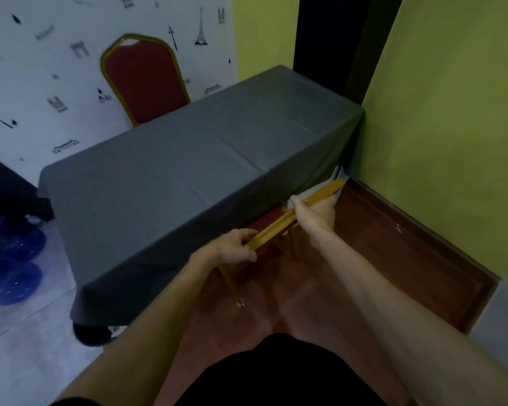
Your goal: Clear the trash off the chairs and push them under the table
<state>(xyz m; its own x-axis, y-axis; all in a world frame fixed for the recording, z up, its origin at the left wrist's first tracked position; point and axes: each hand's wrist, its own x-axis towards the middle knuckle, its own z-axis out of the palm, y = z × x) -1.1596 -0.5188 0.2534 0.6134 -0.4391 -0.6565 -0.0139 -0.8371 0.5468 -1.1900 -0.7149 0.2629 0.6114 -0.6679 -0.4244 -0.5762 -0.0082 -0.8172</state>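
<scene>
A red chair with a gold frame [279,227] stands right below me, its seat mostly hidden under the grey-clothed table [170,171]. Only the top rail of its back, a strip of red seat and two gold legs show. My left hand [235,247] grips the left end of the rail. My right hand [314,210] grips the rail further right. A second red chair [144,77] stands at the far side of the table against the patterned wall, its seat hidden behind the tabletop. I see no trash on either chair.
A green wall [452,142] closes the right side, with a brown wooden panel [408,247] lying on the floor along it. Several blue water bottles [9,259] lie on the floor at the left. A dark round object [91,335] sits under the table's near corner.
</scene>
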